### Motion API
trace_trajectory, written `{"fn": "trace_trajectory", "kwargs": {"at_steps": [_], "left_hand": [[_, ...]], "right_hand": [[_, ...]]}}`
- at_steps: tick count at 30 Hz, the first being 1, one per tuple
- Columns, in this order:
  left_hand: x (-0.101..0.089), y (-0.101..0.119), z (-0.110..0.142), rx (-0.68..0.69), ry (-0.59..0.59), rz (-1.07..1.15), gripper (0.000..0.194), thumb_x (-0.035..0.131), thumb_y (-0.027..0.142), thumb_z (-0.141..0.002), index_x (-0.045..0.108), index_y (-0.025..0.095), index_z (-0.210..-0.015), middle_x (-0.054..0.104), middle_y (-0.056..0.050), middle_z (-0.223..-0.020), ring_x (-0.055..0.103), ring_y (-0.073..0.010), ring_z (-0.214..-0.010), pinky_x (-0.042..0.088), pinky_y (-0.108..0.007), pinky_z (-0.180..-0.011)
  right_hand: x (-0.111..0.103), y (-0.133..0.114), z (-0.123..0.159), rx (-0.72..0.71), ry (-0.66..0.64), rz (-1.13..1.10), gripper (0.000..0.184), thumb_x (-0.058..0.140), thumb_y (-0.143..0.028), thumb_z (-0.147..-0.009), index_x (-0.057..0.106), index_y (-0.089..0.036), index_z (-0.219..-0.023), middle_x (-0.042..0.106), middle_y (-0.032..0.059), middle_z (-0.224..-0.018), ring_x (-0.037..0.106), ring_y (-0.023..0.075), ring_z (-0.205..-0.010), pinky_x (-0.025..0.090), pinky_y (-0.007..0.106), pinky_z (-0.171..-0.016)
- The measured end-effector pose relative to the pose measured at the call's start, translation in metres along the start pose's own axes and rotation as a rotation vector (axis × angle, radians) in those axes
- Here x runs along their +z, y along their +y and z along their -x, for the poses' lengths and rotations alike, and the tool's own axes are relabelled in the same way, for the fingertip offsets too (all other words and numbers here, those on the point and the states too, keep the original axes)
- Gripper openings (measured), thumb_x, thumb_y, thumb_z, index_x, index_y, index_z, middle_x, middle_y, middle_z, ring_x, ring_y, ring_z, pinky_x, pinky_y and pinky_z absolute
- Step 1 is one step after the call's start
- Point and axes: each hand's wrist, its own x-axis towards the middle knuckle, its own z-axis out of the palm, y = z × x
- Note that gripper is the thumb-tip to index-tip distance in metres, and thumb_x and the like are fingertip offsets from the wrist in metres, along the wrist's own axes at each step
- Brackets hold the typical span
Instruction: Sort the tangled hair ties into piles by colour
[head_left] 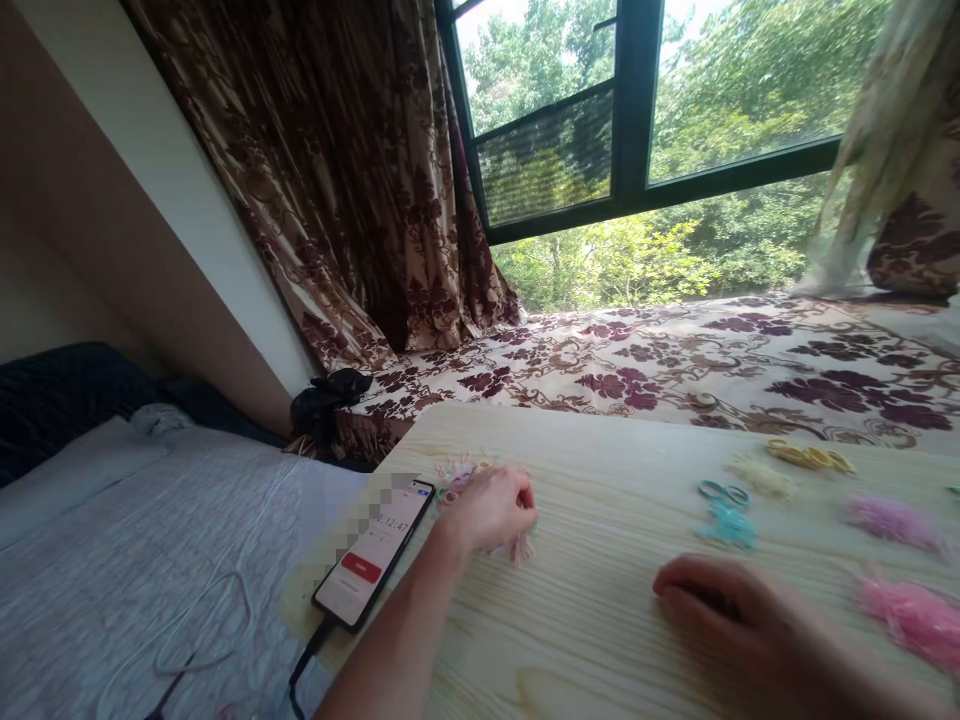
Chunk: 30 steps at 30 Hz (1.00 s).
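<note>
My left hand (489, 510) is over a small pile of multicoloured rings with fringed ends (455, 484) on the pale wooden table (585, 640). Its fingers curl down into the pile, and whatever they hold is hidden beneath them. A pink fringe (523, 548) shows below the knuckles. My right hand (724, 600) rests at the table's right side, fingers loosely curled together with nothing visible in them. Just beyond it lie teal rings (724, 492) and a teal fringed bunch (727, 526). Pink (911, 615) and lilac fringed bunches (896, 521) lie to its right.
Left of my left hand, a phone (373, 560) showing a running timer lies on the table edge, its black cable (306, 660) plugged in. Yellow rings (810, 456) and a cream fringed bunch (761, 476) lie farther back. A bed (135, 580) adjoins the left; a patterned ledge (637, 370) lies behind.
</note>
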Motion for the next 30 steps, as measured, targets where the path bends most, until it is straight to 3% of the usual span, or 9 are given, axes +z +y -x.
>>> {"fn": "trace_trajectory", "kwargs": {"at_steps": [7,11,17,21,27,30], "left_hand": [[0.002,0.002,-0.001,0.010,0.050,0.032,0.017,0.051,0.012,-0.069,0.067,0.017,-0.066,0.070,-0.005,-0.084,0.061,-0.0195,-0.084,0.043,-0.031,-0.084],[0.002,0.001,-0.002,0.004,0.071,0.158,0.017,0.049,0.015,-0.072,0.066,0.016,-0.071,0.069,-0.005,-0.081,0.061,-0.0186,-0.082,0.045,-0.028,-0.075],[0.016,0.014,-0.006,0.012,-0.038,0.462,0.019,0.050,0.024,-0.077,0.065,0.013,-0.080,0.071,-0.004,-0.077,0.062,-0.0132,-0.067,0.043,-0.020,-0.056],[0.028,0.032,-0.003,0.033,-0.116,0.645,0.018,0.055,0.026,-0.075,0.066,0.012,-0.079,0.072,-0.005,-0.078,0.063,-0.0133,-0.071,0.045,-0.020,-0.060],[0.033,0.043,0.004,0.033,-0.193,0.889,0.016,0.065,0.024,-0.068,0.068,0.013,-0.080,0.067,-0.001,-0.074,0.058,-0.0126,-0.070,0.043,-0.022,-0.063],[0.033,0.048,0.006,0.006,-0.200,0.937,0.015,0.067,0.021,-0.065,0.065,0.013,-0.078,0.063,0.001,-0.069,0.056,-0.0113,-0.066,0.041,-0.022,-0.060]], "right_hand": [[-0.004,-0.009,0.000,0.017,0.002,-0.007,0.029,0.045,-0.034,-0.086,0.070,-0.022,-0.080,0.074,0.0036,-0.077,0.068,0.0194,-0.070,0.051,0.025,-0.064],[-0.005,-0.010,0.001,-0.009,0.018,-0.027,0.029,0.047,-0.035,-0.086,0.070,-0.022,-0.075,0.074,0.0031,-0.073,0.067,0.0193,-0.066,0.050,0.025,-0.060],[-0.003,-0.013,0.000,-0.021,0.137,-0.059,0.028,0.048,-0.036,-0.085,0.071,-0.023,-0.075,0.072,0.0022,-0.067,0.062,0.0170,-0.058,0.047,0.025,-0.055],[0.003,-0.019,-0.002,-0.011,0.269,-0.123,0.029,0.048,-0.038,-0.083,0.071,-0.021,-0.078,0.069,0.0016,-0.064,0.056,0.0142,-0.052,0.044,0.024,-0.049],[0.015,-0.026,-0.004,0.046,0.360,-0.210,0.026,0.052,-0.038,-0.081,0.071,-0.020,-0.086,0.069,0.0010,-0.067,0.052,0.0116,-0.048,0.042,0.022,-0.043],[0.017,-0.027,-0.005,0.031,0.396,-0.225,0.024,0.054,-0.038,-0.079,0.070,-0.021,-0.082,0.063,-0.0012,-0.058,0.048,0.0106,-0.044,0.040,0.022,-0.040]]}}
